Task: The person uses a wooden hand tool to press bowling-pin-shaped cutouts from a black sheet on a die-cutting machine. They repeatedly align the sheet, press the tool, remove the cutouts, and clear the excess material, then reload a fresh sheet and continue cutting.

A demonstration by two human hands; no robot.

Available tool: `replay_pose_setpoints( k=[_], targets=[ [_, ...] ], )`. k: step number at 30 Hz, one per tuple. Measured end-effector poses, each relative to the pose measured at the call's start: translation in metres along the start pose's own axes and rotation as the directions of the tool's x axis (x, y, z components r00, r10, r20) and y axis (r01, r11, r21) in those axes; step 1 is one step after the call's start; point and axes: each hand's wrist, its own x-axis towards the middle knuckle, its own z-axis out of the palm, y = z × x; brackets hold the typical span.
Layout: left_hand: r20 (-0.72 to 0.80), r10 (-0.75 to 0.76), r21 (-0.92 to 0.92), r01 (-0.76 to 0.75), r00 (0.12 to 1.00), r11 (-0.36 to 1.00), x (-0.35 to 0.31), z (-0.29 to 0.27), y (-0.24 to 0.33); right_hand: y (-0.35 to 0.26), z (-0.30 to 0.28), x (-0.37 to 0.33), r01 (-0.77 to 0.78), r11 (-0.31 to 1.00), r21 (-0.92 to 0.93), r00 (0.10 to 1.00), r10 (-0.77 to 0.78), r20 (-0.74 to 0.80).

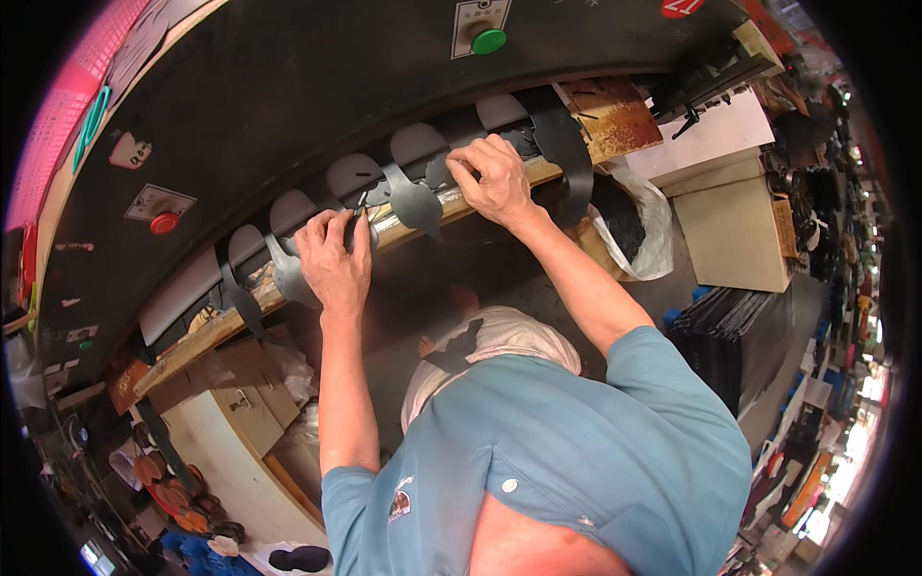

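My left hand point(334, 254) is closed at a wooden ledge, a thin dark scrap point(361, 203) pinched at its fingertips. Farther right along the ledge, my right hand point(495, 180) has its fingers curled and thumb drawn in over dark cut material; whatever they grip is hidden. Between the hands a dark grey sheet strip with a rounded end point(414, 200) hangs over the front edge. Another black strip point(567, 144) droops right of my right hand, and a narrower one point(242, 293) hangs left of my left hand. Pale grey rounded shapes point(355, 176) show behind the ledge.
A black machine front point(317, 86) spans the far side, with a green button point(488, 41) and a red button point(163, 223). At the right are a clear plastic bag point(648, 226), a pale cabinet point(735, 226) and stacked black sheets point(725, 336). Another cabinet point(235, 451) stands lower left.
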Motion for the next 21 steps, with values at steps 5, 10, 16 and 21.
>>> replay_pose_setpoints(
  k=[5, 10, 16, 21],
  targets=[
    [-0.018, -0.087, 0.035, 0.088, 0.996, 0.995, -0.004, 0.003, 0.002, -0.002, -0.003, -0.003, -0.029, 0.999, 0.014, 0.999, 0.029, 0.028],
    [-0.001, -0.149, -0.03, 0.149, 0.989, 0.988, -0.006, 0.0, 0.004, 0.006, -0.001, -0.006, -0.047, 0.998, 0.044, 0.998, 0.046, 0.037],
    [0.049, -0.151, -0.069, 0.154, 0.987, 0.986, -0.005, -0.008, 0.004, -0.008, -0.011, 0.003, -0.301, 0.947, 0.115, 0.946, 0.28, 0.164],
    [0.147, -0.169, -0.083, 0.183, 0.975, 0.98, -0.002, -0.01, 0.001, -0.016, 0.0, 0.043, -0.508, 0.825, 0.245, 0.856, 0.452, 0.253]
  ],
)
